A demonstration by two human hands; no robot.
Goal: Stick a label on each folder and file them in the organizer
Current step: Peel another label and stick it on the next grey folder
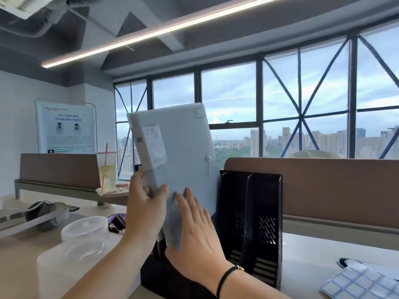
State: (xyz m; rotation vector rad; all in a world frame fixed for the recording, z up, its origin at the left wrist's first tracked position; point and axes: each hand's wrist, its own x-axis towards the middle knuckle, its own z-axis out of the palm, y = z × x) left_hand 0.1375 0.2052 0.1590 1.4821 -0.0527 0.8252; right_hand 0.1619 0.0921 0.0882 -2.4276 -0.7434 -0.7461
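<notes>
A pale blue folder (185, 147) stands tilted above the black organizer (248, 223) on the table (323, 255), its lower end at the left compartment. The left hand (144, 203) has its grip clasped on the folder's spine edge; the right hand (194, 231) lies flat against its cover, grip released. A white label (154, 145) sits near the spine. A sheet of blue labels (362, 283) lies to the right.

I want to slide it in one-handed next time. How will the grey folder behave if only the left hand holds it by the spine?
Probably fairly stiff: the grey folder stands tall without sagging while the left hand grips only its lower spine. Likely light, since the right hand merely lies flat against it. It may tip, being tilted well above the organizer.
</notes>
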